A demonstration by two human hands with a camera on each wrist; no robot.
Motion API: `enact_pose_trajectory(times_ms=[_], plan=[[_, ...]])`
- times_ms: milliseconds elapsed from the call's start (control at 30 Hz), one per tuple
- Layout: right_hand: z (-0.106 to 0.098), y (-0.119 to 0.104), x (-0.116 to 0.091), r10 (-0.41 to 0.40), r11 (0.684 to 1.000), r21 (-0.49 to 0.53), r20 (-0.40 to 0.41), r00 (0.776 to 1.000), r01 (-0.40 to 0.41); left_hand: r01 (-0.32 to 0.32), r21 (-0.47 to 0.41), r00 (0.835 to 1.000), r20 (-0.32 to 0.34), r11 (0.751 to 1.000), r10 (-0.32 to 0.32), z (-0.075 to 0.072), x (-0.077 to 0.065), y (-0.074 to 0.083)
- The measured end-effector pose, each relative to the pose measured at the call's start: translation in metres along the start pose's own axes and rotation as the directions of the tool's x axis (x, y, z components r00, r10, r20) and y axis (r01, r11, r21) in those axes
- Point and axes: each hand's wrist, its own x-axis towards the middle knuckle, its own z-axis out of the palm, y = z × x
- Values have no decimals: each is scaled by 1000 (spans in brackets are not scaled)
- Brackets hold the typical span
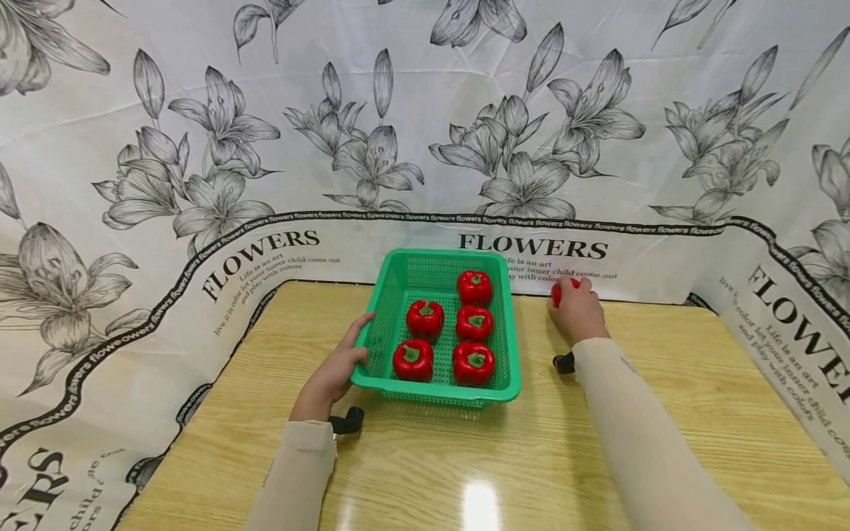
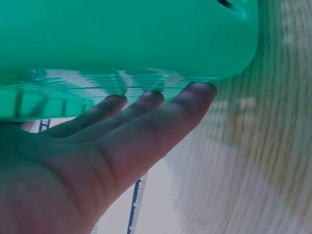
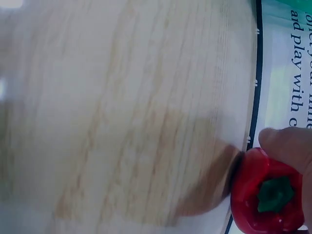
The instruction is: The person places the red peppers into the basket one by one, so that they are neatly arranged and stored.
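A green plastic basket (image 1: 434, 392) stands on the table, with several red bell peppers (image 1: 474, 361) inside, green stems upward. My left hand (image 1: 335, 369) is at the basket's left side; in the left wrist view its nearly straight fingers (image 2: 161, 124) touch the outer slotted wall. To the right of the basket, near the table's far edge, my right hand (image 1: 578, 313) grips another red bell pepper (image 1: 564, 291). In the right wrist view that bell pepper (image 3: 265, 195) shows its green stem, with a finger or thumb (image 3: 287, 146) against it; the rest of the grip is out of frame.
The wooden table (image 1: 657, 413) is bounded at the back and sides by a white cloth (image 1: 425, 110) printed with flowers and lettering. Wood surface lies in front of the basket and to the right of my right arm.
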Motion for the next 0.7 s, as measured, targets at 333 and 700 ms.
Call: enact_pose_trajectory(times_ms=[333,700], plan=[[15,15,8,45,997,66,-94,995,-39,-5,2,1000,11,1000,5,-1,2,-1],[4,8,0,114,983,147,8,993,-114,-6,4,1000,1,1000,6,0,1,-2]])
